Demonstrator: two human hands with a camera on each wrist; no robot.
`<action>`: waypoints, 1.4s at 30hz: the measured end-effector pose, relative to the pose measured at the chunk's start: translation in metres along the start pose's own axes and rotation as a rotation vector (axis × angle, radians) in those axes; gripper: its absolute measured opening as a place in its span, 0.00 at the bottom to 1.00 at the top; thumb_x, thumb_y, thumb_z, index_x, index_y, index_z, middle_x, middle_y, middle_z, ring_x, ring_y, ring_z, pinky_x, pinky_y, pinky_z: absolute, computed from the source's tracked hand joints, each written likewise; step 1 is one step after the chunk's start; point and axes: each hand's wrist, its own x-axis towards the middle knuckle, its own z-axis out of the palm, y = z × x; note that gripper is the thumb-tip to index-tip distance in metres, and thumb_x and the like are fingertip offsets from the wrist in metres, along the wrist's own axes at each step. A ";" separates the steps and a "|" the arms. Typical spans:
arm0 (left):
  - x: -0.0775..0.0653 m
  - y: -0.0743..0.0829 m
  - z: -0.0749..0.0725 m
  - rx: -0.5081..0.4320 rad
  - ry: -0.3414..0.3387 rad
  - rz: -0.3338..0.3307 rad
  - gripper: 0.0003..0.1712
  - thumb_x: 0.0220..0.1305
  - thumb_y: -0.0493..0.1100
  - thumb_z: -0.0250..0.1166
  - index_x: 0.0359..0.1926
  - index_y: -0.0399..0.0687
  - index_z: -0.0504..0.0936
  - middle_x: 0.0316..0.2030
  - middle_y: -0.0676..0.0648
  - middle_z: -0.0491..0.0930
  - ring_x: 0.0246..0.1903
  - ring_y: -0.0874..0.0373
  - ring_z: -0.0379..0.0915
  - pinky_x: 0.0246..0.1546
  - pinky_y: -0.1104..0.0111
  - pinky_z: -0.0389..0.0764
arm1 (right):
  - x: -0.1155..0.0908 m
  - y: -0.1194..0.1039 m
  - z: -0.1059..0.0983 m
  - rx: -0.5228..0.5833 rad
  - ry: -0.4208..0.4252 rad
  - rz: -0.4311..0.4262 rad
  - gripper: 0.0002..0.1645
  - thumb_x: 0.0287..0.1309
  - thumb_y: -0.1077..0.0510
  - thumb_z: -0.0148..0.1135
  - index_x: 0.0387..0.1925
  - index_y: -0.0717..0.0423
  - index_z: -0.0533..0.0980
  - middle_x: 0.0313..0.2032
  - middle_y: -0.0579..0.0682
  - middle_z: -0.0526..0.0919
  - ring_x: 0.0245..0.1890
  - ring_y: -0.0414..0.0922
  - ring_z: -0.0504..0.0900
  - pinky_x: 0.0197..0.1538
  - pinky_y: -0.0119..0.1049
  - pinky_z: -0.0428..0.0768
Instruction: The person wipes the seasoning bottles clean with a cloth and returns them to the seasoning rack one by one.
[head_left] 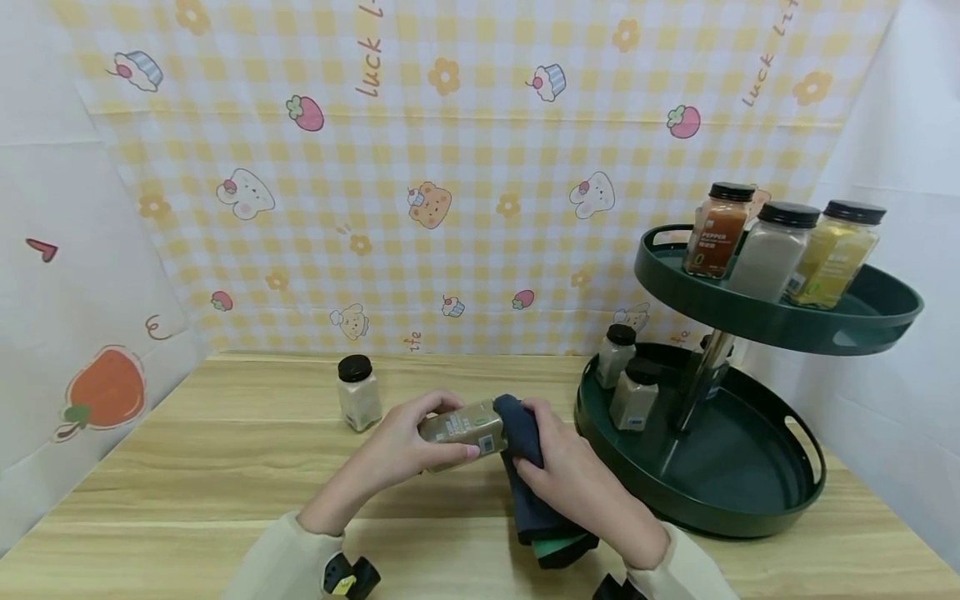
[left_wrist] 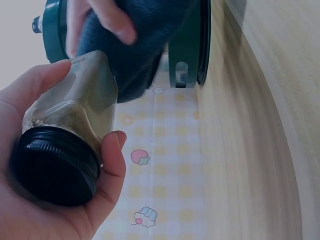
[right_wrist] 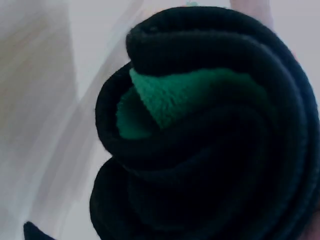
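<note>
My left hand [head_left: 420,446] grips a clear spice jar [head_left: 467,427] with a brownish powder inside, tipped on its side above the table. Its black lid [left_wrist: 56,167] faces the palm in the left wrist view. My right hand [head_left: 562,462] holds a folded dark cloth [head_left: 521,433] against the jar's base end. Green lining [right_wrist: 200,90] shows between the cloth's folds in the right wrist view, where the cloth hides nearly all of the hand. Part of the cloth hangs below the right hand.
Another black-lidded jar [head_left: 360,396] stands on the table [head_left: 225,475] at the back left. At the right is a two-tier green rack [head_left: 750,508]. Its upper tray carries several jars, among them a red pepper jar [head_left: 716,237]; smaller jars [head_left: 634,400] stand in the lower tray.
</note>
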 end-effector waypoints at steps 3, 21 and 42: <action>0.000 0.000 0.000 -0.008 -0.004 -0.011 0.26 0.48 0.51 0.72 0.49 0.51 0.76 0.39 0.44 0.77 0.29 0.55 0.72 0.24 0.64 0.75 | -0.004 -0.007 -0.004 -0.002 0.025 0.005 0.34 0.55 0.59 0.63 0.61 0.52 0.60 0.55 0.56 0.73 0.47 0.48 0.76 0.47 0.49 0.76; -0.002 0.004 -0.001 -0.040 0.000 -0.026 0.25 0.48 0.50 0.72 0.48 0.51 0.76 0.38 0.43 0.76 0.30 0.55 0.71 0.24 0.64 0.74 | -0.001 -0.001 -0.001 0.004 0.002 -0.003 0.33 0.55 0.60 0.63 0.60 0.54 0.59 0.54 0.56 0.73 0.47 0.48 0.74 0.48 0.47 0.75; 0.002 0.000 0.003 -0.007 -0.003 -0.037 0.26 0.46 0.50 0.73 0.47 0.52 0.77 0.39 0.44 0.77 0.28 0.56 0.72 0.24 0.64 0.76 | -0.008 -0.012 -0.011 0.029 0.070 -0.003 0.34 0.56 0.59 0.62 0.61 0.51 0.60 0.56 0.55 0.71 0.49 0.49 0.76 0.46 0.47 0.77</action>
